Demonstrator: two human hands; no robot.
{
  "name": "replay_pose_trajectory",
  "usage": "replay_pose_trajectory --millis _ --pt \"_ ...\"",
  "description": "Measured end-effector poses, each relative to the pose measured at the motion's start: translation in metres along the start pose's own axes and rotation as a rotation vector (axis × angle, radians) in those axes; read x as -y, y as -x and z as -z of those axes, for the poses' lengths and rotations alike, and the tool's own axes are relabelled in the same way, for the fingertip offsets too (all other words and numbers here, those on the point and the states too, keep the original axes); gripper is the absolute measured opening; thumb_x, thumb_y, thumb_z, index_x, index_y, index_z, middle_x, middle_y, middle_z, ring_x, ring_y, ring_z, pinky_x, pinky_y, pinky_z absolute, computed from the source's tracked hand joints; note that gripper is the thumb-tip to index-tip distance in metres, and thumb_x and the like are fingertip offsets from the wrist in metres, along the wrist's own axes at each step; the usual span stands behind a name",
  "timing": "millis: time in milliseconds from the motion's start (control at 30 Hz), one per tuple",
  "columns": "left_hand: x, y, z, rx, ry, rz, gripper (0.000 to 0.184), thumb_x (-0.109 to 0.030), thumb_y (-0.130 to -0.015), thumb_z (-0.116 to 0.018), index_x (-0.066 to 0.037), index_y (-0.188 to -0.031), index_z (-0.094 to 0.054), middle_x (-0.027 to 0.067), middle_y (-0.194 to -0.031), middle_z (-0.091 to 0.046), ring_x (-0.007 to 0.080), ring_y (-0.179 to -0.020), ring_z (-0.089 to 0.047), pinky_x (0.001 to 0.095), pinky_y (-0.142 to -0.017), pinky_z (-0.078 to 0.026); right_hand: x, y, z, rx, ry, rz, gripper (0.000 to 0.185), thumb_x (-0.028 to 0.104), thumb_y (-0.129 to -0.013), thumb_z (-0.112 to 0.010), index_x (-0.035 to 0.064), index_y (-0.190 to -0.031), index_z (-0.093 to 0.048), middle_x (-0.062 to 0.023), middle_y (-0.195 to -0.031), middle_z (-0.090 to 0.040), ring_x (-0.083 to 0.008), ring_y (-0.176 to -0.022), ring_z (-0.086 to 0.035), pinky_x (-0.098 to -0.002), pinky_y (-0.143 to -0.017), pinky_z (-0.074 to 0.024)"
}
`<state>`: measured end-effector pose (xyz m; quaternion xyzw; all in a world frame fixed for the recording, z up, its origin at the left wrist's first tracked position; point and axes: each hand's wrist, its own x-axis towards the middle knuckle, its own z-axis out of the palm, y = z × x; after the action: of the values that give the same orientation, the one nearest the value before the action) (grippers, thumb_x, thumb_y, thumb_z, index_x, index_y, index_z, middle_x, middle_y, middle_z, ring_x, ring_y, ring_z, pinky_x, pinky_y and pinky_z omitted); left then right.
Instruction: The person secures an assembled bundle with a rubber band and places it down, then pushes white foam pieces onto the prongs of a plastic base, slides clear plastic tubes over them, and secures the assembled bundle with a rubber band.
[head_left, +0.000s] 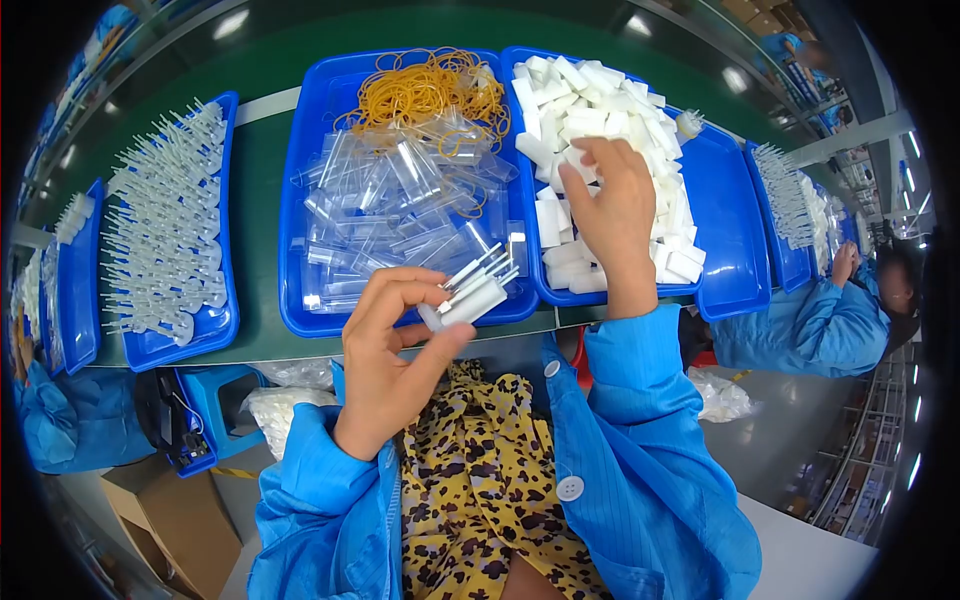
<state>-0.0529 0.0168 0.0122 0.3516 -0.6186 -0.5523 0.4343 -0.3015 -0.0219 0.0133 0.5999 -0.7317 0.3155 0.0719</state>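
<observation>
hands at blue trays (335, 85).
left hand (388, 350) grips a bundle of slender parts (474, 299); right hand (618, 205), half-curled, overlies white blocks (600, 100); whether it grips one cannot be told.

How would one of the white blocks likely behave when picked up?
The white blocks look matte and foam-like, so one is probably light and perhaps slightly squashy. Their flat sides suggest little tendency to roll. They lie heaped at odd angles, so lifting one may shift its neighbours.
</observation>
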Motion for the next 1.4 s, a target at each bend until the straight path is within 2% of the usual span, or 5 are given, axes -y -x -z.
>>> replay_pose_trajectory --millis 333,500,800,1333,1400 --pt "0.003 -0.001 0.004 -0.021 0.068 -0.023 0.008 0.004 -0.087 -0.059 0.002 -0.095 -0.059 0.0115 -0.113 -0.052 0.0220 -0.110 -0.056 0.0284 -0.079 -0.057 0.003 -0.011 -0.022 -0.097 -0.181 0.242 0.013 0.005 -0.078 -0.065 0.0055 -0.091 -0.068 -0.0108 -0.098 -0.059 -0.0328 -0.087 -0.057 -0.0367 -0.075 -0.0484" --pt "0.001 -0.001 0.007 -0.092 -0.110 -0.129 0.009 0.007 -0.086 -0.059 0.003 -0.094 -0.060 0.0128 -0.112 -0.052 0.0265 -0.112 -0.058 0.0287 -0.076 -0.058 0.023 0.018 0.017 0.097 -0.853 0.008 0.024 0.002 -0.091 -0.055 0.0006 -0.113 -0.062 -0.0054 -0.094 -0.060 -0.0102 -0.081 -0.054 -0.0216 -0.068 -0.0456" --pt "0.007 -0.005 0.001 -0.114 -0.314 -0.252 0.009 0.006 -0.083 -0.063 0.003 -0.091 -0.063 0.0140 -0.109 -0.055 0.0277 -0.109 -0.060 0.0279 -0.073 -0.058 0.046 0.062 0.028 0.257 -1.509 -0.326 0.022 0.000 -0.088 -0.061 0.0025 -0.105 -0.046 -0.0148 -0.102 -0.063 -0.0078 -0.081 -0.056 -0.0174 -0.063 -0.0426" --pt "0.006 -0.005 -0.006 -0.176 -0.340 -0.292 0.013 0.007 -0.077 -0.068 0.003 -0.088 -0.063 0.0156 -0.100 -0.060 0.0298 -0.098 -0.065 0.0335 -0.077 -0.053 0.050 0.071 0.014 0.109 -1.316 -0.225 0.013 -0.004 -0.088 -0.060 -0.0045 -0.101 -0.060 -0.0129 -0.108 -0.060 -0.0139 -0.097 -0.059 -0.0257 -0.084 -0.0480" --pt "0.005 -0.005 -0.007 -0.182 -0.289 -0.252 0.013 0.007 -0.076 -0.068 0.002 -0.088 -0.063 0.0157 -0.099 -0.060 0.0288 -0.098 -0.065 0.0334 -0.076 -0.052 0.046 0.072 0.013 -0.004 -1.017 0.165 0.015 -0.005 -0.086 -0.062 -0.0040 -0.101 -0.062 -0.0139 -0.108 -0.061 -0.0156 -0.096 -0.060 -0.0270 -0.082 -0.0491"
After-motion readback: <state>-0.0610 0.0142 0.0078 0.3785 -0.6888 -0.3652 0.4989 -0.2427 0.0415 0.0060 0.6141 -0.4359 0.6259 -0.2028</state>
